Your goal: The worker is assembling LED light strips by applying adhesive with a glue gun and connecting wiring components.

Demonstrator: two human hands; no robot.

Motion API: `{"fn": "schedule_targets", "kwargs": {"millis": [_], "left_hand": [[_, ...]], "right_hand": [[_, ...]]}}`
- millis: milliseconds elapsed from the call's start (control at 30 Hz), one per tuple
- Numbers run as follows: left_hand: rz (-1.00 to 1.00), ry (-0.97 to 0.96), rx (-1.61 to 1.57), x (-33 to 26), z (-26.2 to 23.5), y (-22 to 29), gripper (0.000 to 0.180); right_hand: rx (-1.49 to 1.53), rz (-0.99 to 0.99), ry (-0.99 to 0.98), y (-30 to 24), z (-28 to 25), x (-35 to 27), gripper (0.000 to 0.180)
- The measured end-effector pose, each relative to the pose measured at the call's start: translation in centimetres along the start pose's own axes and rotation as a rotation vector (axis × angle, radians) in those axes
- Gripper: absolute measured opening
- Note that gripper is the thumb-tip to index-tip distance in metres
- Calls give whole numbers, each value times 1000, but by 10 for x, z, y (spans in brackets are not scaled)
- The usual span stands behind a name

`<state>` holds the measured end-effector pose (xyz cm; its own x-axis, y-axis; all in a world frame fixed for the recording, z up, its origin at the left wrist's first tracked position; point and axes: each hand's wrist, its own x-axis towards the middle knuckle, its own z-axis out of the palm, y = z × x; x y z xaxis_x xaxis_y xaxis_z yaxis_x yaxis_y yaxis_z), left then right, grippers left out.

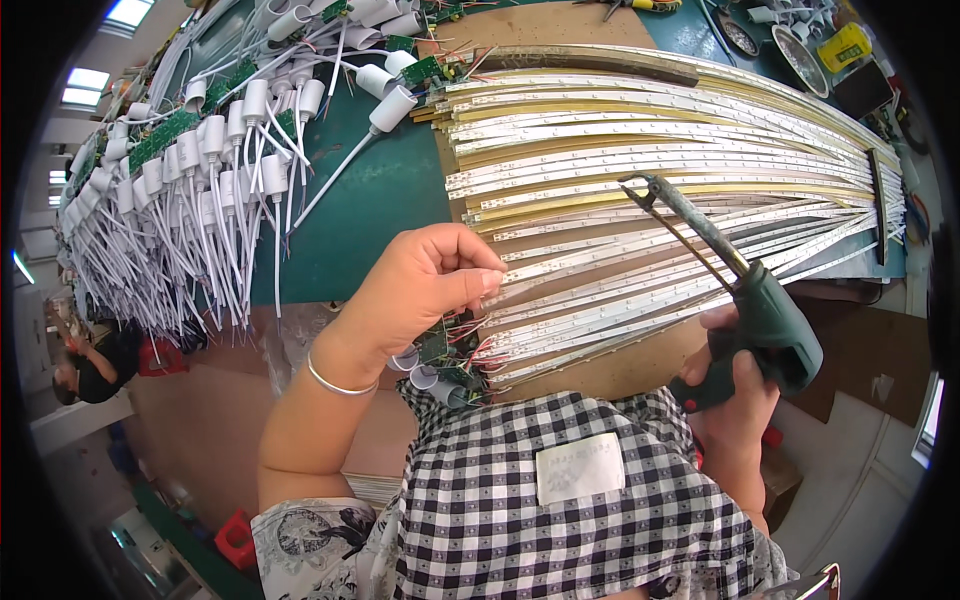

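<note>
**A:** Head view first. What do the hands have?

**B:** The right hand [735, 385] has its fingers wrapped tight round the dark green plastic pistol grip of a soldering gun [745, 290]. It sits past the near edge of the green worktop [380, 190], toward the right corner, and its bent metal tip reaches over the long white flexible light strips [660, 150]. The left hand [425, 280] is just beside the near ends of those strips, with thumb and fingertips pressed together; whether they pinch a wire I cannot tell.

**A:** How much room along the edges?

**B:** Little. The strips fan across the right half of the worktop on a brown board [560, 25], from the near edge almost to the far one, and a dark bar [878, 205] crosses their right ends. The left half is heaped with white cylindrical plastic lamp sockets with white leads [215, 150]. A bare green wedge lies between the two heaps, reaching the near edge by the left wrist.

**A:** Counts?

**B:** One soldering gun, two hands, one thin silver bangle [335, 383] on the left wrist. The strips number well over twenty, too overlapped to count exactly. Sockets run to dozens. A few small green circuit boards with red wires [445, 350] sit under the left hand at the near edge. At the far right corner, one round metal dish [812, 60] and one yellow box-shaped tool [845, 45].
</note>
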<state>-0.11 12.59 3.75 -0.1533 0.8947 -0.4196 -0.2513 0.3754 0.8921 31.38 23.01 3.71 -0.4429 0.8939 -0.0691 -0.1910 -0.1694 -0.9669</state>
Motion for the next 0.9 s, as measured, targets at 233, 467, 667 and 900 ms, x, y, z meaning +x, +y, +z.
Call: {"fn": "schedule_targets", "kwargs": {"millis": [233,467,667,900], "left_hand": [[313,227,734,4,6,-10,8],[495,328,936,4,8,-16,10],[556,392,1162,2,16,-12,14],[702,421,1340,8,22,-12,10]], "right_hand": [[4,14,5,-1,3,1,56],[-9,16,3,2,2,2,57],[-51,23,68,-2,7,2,54],[28,-18,77,-6,-2,6,56]]}}
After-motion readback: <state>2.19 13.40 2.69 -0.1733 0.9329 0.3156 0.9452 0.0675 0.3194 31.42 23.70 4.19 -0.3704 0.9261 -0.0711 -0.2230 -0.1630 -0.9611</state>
